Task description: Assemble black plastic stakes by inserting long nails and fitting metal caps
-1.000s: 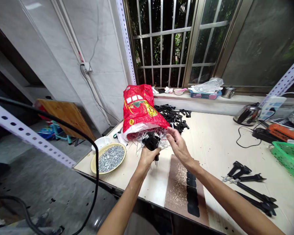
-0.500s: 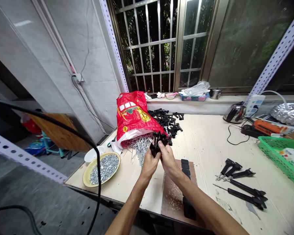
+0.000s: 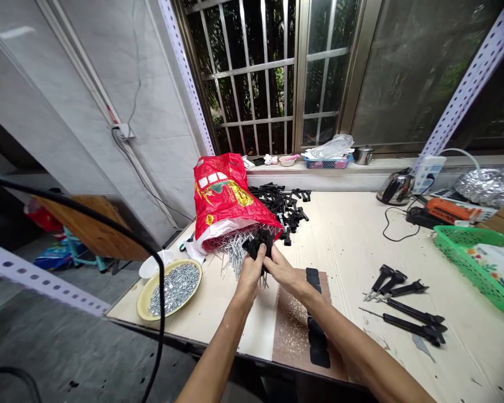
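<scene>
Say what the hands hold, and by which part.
Left hand and right hand together clasp a bunch of small black plastic pieces around its lower part.

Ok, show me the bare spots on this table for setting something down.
Bare stretch: tabletop between the black parts pile and the kettle cord, down to the black tools. Crowded: red bag, nails, yellow dish, where left hand and right hand grip a black bundle.

Ahead: red bag (image 3: 224,204), spilled nails (image 3: 234,254), black parts heap (image 3: 283,206).
Right: bare tabletop (image 3: 348,240) before assembled tools (image 3: 407,313).
</scene>
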`<control>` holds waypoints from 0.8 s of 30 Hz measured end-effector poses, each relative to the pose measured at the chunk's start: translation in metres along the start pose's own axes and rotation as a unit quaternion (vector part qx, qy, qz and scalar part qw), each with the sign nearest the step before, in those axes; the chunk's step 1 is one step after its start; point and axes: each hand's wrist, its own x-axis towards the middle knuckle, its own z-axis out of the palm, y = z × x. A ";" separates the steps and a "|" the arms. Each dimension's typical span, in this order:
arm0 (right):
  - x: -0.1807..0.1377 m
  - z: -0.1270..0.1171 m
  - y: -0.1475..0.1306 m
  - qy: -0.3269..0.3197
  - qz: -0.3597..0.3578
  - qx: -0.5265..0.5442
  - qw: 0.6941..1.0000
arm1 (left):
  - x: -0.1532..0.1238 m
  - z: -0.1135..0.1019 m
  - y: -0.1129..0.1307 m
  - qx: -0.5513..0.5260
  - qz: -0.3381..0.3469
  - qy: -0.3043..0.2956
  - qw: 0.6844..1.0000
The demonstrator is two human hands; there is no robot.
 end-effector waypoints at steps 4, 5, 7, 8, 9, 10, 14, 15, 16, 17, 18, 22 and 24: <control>0.001 0.003 0.012 0.007 0.029 -0.034 0.999 | -0.001 0.000 0.001 0.013 -0.047 -0.046 0.998; 0.001 0.003 0.015 0.016 0.041 -0.052 0.998 | -0.001 -0.001 0.001 0.014 -0.060 -0.063 0.996; 0.000 0.002 0.022 0.046 0.048 -0.125 0.990 | 0.000 -0.001 0.001 0.015 -0.061 -0.085 0.994; 0.000 0.001 0.024 0.062 0.046 -0.172 0.982 | 0.002 -0.001 0.001 0.013 -0.056 -0.089 0.994; -0.001 -0.002 0.025 0.071 0.045 -0.216 0.973 | 0.005 -0.001 0.001 0.009 -0.056 -0.090 0.994; -0.001 -0.006 0.025 0.068 0.045 -0.251 0.965 | 0.009 0.001 0.000 0.004 -0.059 -0.089 0.994; 0.001 -0.042 0.017 -0.069 0.009 -0.238 0.969 | 0.031 0.021 -0.007 0.038 -0.039 -0.064 0.996; 0.001 -0.055 0.014 -0.099 0.003 -0.212 0.972 | 0.037 0.030 -0.011 0.066 -0.014 -0.066 0.996; 0.001 -0.070 0.011 -0.104 0.007 -0.187 0.977 | 0.044 0.040 -0.015 0.101 0.019 -0.079 0.991; 0.000 -0.086 0.009 -0.078 0.022 -0.169 0.982 | 0.050 0.052 -0.021 0.144 0.060 -0.101 0.983; -0.001 -0.103 0.007 -0.023 0.045 -0.163 0.985 | 0.057 0.063 -0.027 0.191 0.108 -0.128 0.967; -0.018 -0.175 0.005 0.264 0.122 -0.220 0.931 | 0.081 0.098 -0.064 0.412 0.254 -0.227 0.845; -0.032 -0.206 0.007 0.334 0.134 -0.253 0.898 | 0.090 0.104 -0.086 0.499 0.268 -0.269 0.779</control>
